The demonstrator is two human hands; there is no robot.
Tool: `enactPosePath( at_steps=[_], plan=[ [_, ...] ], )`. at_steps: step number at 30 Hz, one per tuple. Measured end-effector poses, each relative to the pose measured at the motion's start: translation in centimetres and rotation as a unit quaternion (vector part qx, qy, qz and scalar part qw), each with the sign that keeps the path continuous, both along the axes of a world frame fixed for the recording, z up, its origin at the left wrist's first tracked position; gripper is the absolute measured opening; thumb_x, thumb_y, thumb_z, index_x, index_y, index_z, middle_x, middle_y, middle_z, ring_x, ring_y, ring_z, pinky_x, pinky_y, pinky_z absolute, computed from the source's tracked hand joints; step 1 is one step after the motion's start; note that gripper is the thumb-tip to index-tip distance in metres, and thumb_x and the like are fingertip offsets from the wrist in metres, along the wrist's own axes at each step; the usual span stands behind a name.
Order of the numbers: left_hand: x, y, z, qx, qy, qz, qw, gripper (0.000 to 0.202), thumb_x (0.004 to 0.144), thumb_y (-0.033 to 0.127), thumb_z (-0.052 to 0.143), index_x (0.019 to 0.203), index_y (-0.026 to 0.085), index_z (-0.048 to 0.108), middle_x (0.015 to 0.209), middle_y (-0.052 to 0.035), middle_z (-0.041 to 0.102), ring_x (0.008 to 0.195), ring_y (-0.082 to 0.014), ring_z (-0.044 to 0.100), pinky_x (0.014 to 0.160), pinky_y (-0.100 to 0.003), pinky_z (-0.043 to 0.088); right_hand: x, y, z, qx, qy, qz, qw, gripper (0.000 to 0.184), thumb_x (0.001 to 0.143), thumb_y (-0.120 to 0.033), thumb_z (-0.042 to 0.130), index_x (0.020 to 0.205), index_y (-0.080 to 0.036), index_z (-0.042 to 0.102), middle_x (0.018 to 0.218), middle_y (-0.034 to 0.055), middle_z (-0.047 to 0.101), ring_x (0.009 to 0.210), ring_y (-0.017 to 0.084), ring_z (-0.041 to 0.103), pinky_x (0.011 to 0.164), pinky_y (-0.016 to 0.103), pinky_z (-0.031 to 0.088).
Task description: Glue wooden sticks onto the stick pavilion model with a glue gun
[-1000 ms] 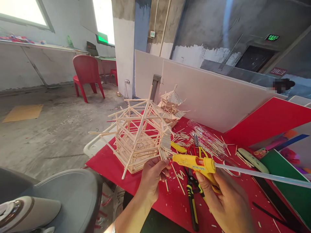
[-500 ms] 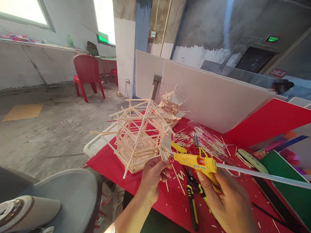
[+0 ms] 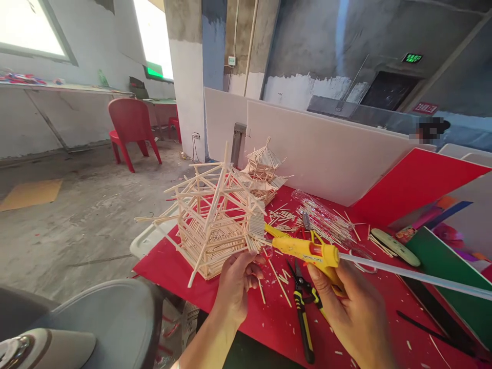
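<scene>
From the head camera, the left hand (image 3: 236, 284) has its fingers pinched on the near lower corner of a tilted stick pavilion frame (image 3: 211, 223). The frame rests on its far edge on the red table cover (image 3: 246, 320). The right hand (image 3: 355, 315) is clamped around the grip of a yellow glue gun (image 3: 307, 252), with a clear glue stick (image 3: 415, 277) trailing out of its back towards the right. The gun's nozzle points left and sits at the same corner of the frame, just beside the left fingertips; whether it touches the wood cannot be told. Black-and-yellow cutters (image 3: 303, 315) lie on the cover between the two hands, among loose sticks (image 3: 280, 279). A smaller finished pavilion model (image 3: 263, 171) stands just behind the frame, in front of white foam boards (image 3: 326, 154). A clear bag of sticks (image 3: 323, 218) lies beyond the gun. A red chair (image 3: 130, 125) stands well apart on the concrete floor.
</scene>
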State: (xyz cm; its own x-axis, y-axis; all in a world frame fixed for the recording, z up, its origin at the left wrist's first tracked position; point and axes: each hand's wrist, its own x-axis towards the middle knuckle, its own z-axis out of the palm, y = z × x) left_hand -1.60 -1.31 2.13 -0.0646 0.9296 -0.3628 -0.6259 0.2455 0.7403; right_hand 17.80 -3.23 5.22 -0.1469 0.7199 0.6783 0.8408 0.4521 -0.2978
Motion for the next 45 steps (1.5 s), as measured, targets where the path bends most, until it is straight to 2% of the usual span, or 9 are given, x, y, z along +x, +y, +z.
enactPosePath(
  at_steps=[3, 7, 11, 17, 22, 27, 32, 39, 45],
  plan=[
    [0.1, 0.1, 0.0, -0.001, -0.012, 0.012, 1.000, 0.020, 0.072, 0.035, 0.072, 0.076, 0.016, 0.066, 0.072, -0.0040, 0.070, 0.052, -0.0113, 0.053, 0.045, -0.023, 0.034, 1.0, -0.2, -0.4, -0.048, 0.069, -0.010, 0.996, 0.024, 0.093, -0.044, 0.057, 0.102, -0.023, 0.065, 0.092, 0.0072, 0.074, 0.079, 0.020, 0.072, 0.066, 0.026, 0.057],
    [0.5, 0.3, 0.1, -0.011, -0.034, 0.010, 0.999, 0.029, 0.072, 0.039, 0.074, 0.087, 0.015, 0.067, 0.075, -0.0043, 0.070, 0.053, -0.0109, 0.054, 0.046, -0.023, 0.037, 1.8, -0.6, -1.1, -0.129, 0.144, -0.017, 0.981, 0.025, 0.093, -0.046, 0.058, 0.098, -0.022, 0.065, 0.080, 0.0043, 0.074, 0.065, 0.017, 0.070, 0.053, 0.022, 0.054],
    [0.9, 0.5, 0.2, -0.019, -0.034, 0.017, 0.999, 0.028, 0.073, 0.037, 0.073, 0.086, 0.012, 0.070, 0.071, -0.0036, 0.068, 0.051, -0.0096, 0.052, 0.045, -0.022, 0.036, 1.0, -1.1, -1.4, -0.119, 0.164, -0.012, 0.979, 0.028, 0.092, -0.047, 0.058, 0.102, -0.022, 0.065, 0.088, 0.0058, 0.076, 0.074, 0.018, 0.072, 0.059, 0.022, 0.056],
    [1.0, 0.4, -0.2, 0.000, -0.013, 0.018, 1.000, 0.016, 0.068, 0.026, 0.076, 0.076, 0.014, 0.069, 0.067, -0.0011, 0.066, 0.052, -0.0090, 0.052, 0.045, -0.020, 0.036, -1.5, -0.5, -0.9, -0.058, 0.077, 0.021, 0.995, 0.029, 0.096, -0.045, 0.051, 0.106, -0.020, 0.063, 0.093, 0.0094, 0.075, 0.082, 0.022, 0.072, 0.071, 0.029, 0.058],
    [0.8, 0.5, -0.2, -0.005, -0.009, 0.029, 1.000, 0.019, 0.066, 0.028, 0.079, 0.071, 0.014, 0.068, 0.065, -0.0020, 0.066, 0.050, -0.0087, 0.050, 0.042, -0.020, 0.033, -2.1, 0.5, 0.1, 0.001, -0.028, 0.005, 1.000, 0.029, 0.098, -0.042, 0.049, 0.112, -0.019, 0.060, 0.087, 0.0081, 0.073, 0.074, 0.023, 0.070, 0.062, 0.032, 0.055],
    [0.7, 0.6, 0.1, -0.006, -0.020, 0.017, 1.000, 0.018, 0.065, 0.028, 0.078, 0.071, 0.013, 0.069, 0.064, -0.0021, 0.066, 0.049, -0.0086, 0.050, 0.043, -0.020, 0.033, -1.7, 0.8, 1.0, -0.026, -0.057, 0.017, 0.998, 0.030, 0.097, -0.042, 0.050, 0.116, -0.021, 0.059, 0.094, 0.0083, 0.072, 0.081, 0.023, 0.070, 0.066, 0.032, 0.055],
    [0.7, 0.7, 0.1, -0.004, -0.026, 0.008, 1.000, 0.017, 0.065, 0.028, 0.076, 0.067, 0.012, 0.070, 0.062, -0.0028, 0.065, 0.048, -0.0082, 0.050, 0.043, -0.020, 0.032, -1.8, 1.1, 2.3, -0.023, -0.086, 0.035, 0.995, 0.029, 0.098, -0.039, 0.048, 0.118, -0.020, 0.058, 0.105, 0.0089, 0.071, 0.089, 0.022, 0.069, 0.071, 0.032, 0.055],
    [0.6, 0.7, 0.1, -0.007, -0.030, 0.005, 1.000, 0.017, 0.065, 0.029, 0.072, 0.061, 0.013, 0.068, 0.060, -0.0031, 0.064, 0.047, -0.0088, 0.049, 0.043, -0.021, 0.030, -2.1, 1.8, 4.1, -0.037, -0.154, 0.036, 0.987, 0.027, 0.099, -0.038, 0.046, 0.110, -0.020, 0.061, 0.092, 0.0061, 0.069, 0.079, 0.021, 0.068, 0.067, 0.032, 0.052],
    [0.5, 0.6, 0.1, -0.013, -0.034, 0.004, 0.999, 0.015, 0.065, 0.027, 0.071, 0.062, 0.013, 0.066, 0.061, -0.0029, 0.063, 0.047, -0.0088, 0.048, 0.044, -0.022, 0.029, -2.3, 2.0, 5.0, -0.033, -0.182, 0.041, 0.982, 0.028, 0.099, -0.038, 0.045, 0.112, -0.020, 0.061, 0.095, 0.0070, 0.069, 0.081, 0.021, 0.068, 0.072, 0.033, 0.054]
  ],
)
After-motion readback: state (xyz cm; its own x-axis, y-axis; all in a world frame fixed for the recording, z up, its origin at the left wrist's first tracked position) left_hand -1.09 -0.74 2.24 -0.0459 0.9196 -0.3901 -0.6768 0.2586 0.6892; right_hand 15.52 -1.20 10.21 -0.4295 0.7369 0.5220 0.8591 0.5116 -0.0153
